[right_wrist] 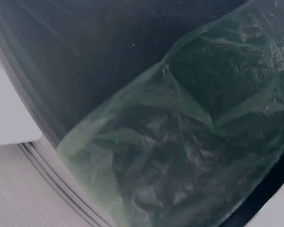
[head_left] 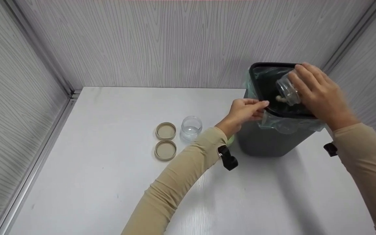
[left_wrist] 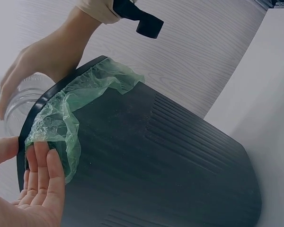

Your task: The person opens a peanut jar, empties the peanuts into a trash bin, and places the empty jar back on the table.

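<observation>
Hands are working at a dark bin (head_left: 266, 143) that is standing on the right part of the white surface (head_left: 109, 182), tilted toward the person. The right hand (head_left: 318, 91) is curling its fingers round a clear jar (head_left: 287, 89), holding it on its side over the bin's opening with its mouth pointing left and down into the bin; something small and pale is showing at the mouth, too blurred to name. The left hand (head_left: 245, 111) is resting on the near left rim of the bin, its thumb lying over the rim and its fingers lying straight against the outer wall, as the left wrist view shows, where they are touching the green bag (left_wrist: 66, 118) that is lining the bin and folding out over its edge. The right wrist view is showing only the crumpled green liner against the dark inner wall. Left of the bin, well apart from it, a second clear jar (head_left: 191, 126) is standing upright and open on the surface, and just left of that jar two tan lids (head_left: 165, 140) are lying flat, one nearer than the other. Grey wood-grain walls (head_left: 175, 42) are closing in the surface on the left, right and far sides.
</observation>
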